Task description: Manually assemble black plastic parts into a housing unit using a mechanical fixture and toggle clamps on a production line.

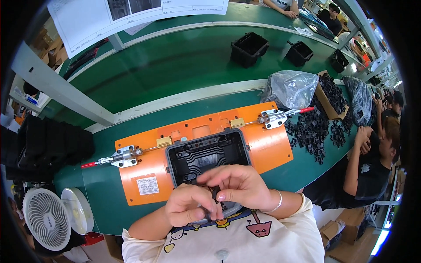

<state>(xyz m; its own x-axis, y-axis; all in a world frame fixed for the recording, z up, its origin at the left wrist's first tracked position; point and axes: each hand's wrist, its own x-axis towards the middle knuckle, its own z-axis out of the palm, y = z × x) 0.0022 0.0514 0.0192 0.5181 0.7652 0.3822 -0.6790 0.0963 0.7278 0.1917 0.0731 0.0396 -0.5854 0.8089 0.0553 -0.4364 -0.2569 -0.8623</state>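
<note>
My left hand (189,204) and my right hand (242,187) meet in front of my chest, fingers curled toward each other. Between them shows a small black plastic piece (215,193), partly covered by the fingers; my right thumb and fingers close on it. Something dark also shows at the left fingertips, too hidden to name. Just beyond the hands an open black plastic box (206,154) sits in an orange fixture plate (272,147), its ribbed inside facing up. Toggle clamps with red handles, a left clamp (125,155) and a right clamp (274,118), flank the box.
Loose small black parts (313,131) lie heaped to the right, beside a clear plastic bag (291,87) and a cardboard box (332,98). Stacked black boxes (55,144) and a white fan (47,219) stand left. A co-worker (368,162) sits at the right.
</note>
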